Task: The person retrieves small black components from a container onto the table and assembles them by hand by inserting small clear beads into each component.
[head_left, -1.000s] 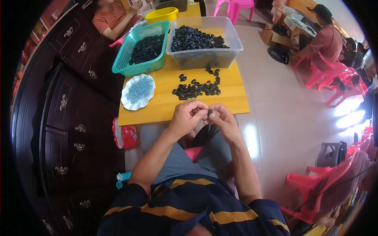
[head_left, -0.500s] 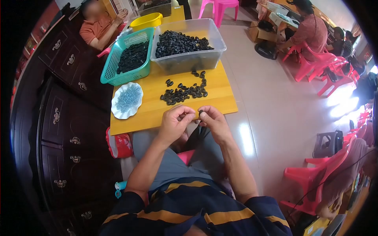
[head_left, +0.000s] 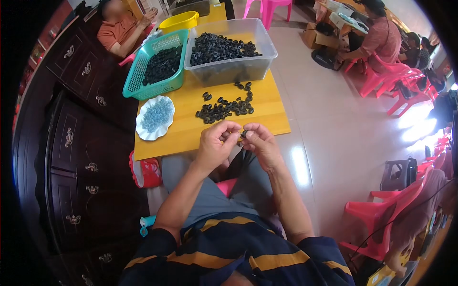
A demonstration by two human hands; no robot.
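My right hand pinches a small black ring-shaped piece between thumb and fingers, just past the table's near edge. My left hand is closed beside it, thumb against fingertips; whatever it holds is too small or hidden to make out. Beyond the hands, a loose pile of similar black pieces lies on the yellow wooden table. To the left, a white scalloped dish holds many small, clear bluish pieces.
A clear plastic bin and a teal basket, both holding black pieces, stand at the back. Behind them is a yellow basin. Dark drawers line the left. Other people sit nearby; pink chairs stand at right.
My fingertips have drawn slightly closer together around the black piece, and more of it shows at my right fingertips. The view has shifted a little; the table things appear unmoved.
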